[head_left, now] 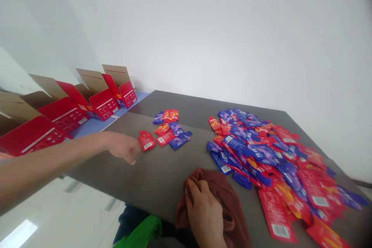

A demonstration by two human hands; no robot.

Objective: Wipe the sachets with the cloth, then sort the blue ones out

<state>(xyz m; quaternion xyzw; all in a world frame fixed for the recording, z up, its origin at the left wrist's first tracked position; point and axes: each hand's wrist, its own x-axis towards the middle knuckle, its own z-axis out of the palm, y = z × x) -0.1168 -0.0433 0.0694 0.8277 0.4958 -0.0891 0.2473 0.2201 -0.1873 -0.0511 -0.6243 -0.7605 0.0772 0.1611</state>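
- Press evenly with the right hand (pixel 205 211), clamped on the crumpled brown fabric cloth (pixel 228 193) at the near edge of the dark grey flat worktop (pixel 162 174).
- Spread the cloth flatter, for better contact.
- Avoid dragging the large heap of glossy red and blue-purple pouches (pixel 255 151), just right of the cloth.
- Mind the left hand (pixel 124 149), loosely curled just beside the flat red pouch (pixel 147 141); cannot tell if holding anything.

The bare left forearm (pixel 58 159) reaches in from the left edge, nearly straight to the wrist (pixel 107 140), and ends in the left grip (pixel 124 148), its fingers loosely curled and pointing downward. The right grip (pixel 204 210) sits low and near the body, back facing up, fingers bent and pointing forward, slightly leftward.
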